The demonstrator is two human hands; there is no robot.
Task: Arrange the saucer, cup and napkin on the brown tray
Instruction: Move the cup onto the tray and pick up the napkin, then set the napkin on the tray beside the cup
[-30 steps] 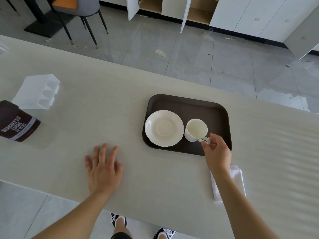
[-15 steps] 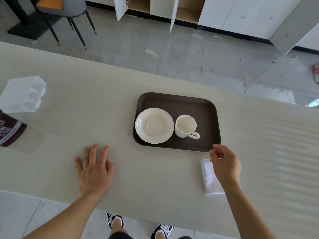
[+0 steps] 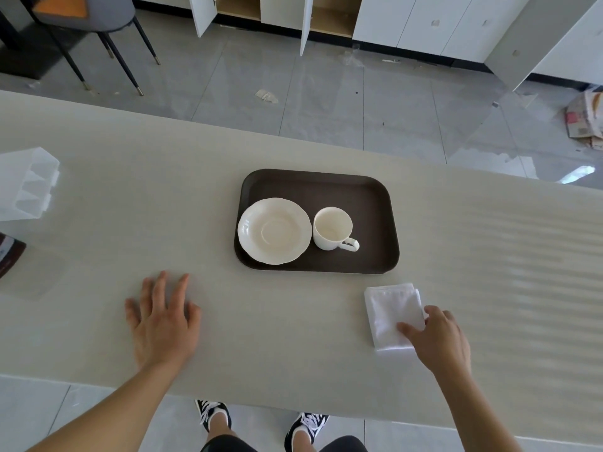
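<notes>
The brown tray (image 3: 375,203) lies at the table's middle. On its left half sits the white saucer (image 3: 274,230). Right of the saucer the white cup (image 3: 332,228) stands upright, handle pointing to the near right. The folded white napkin (image 3: 391,313) lies flat on the table, just below the tray's near right corner. My right hand (image 3: 437,337) is on the napkin's near right part, thumb on top and fingers curled at its right edge. My left hand (image 3: 163,321) rests flat on the table left of the tray, fingers spread, holding nothing.
A clear plastic organiser (image 3: 26,187) and a dark cocoa container (image 3: 8,252) sit at the table's left edge. The table's near edge runs just below my hands. Beyond the table are a chair (image 3: 98,14) and white cabinets (image 3: 424,21) with open doors.
My right hand let go of the cup's handle, drew back off the tray and came down onto the napkin. The cup stays beside the saucer. My left hand has not moved.
</notes>
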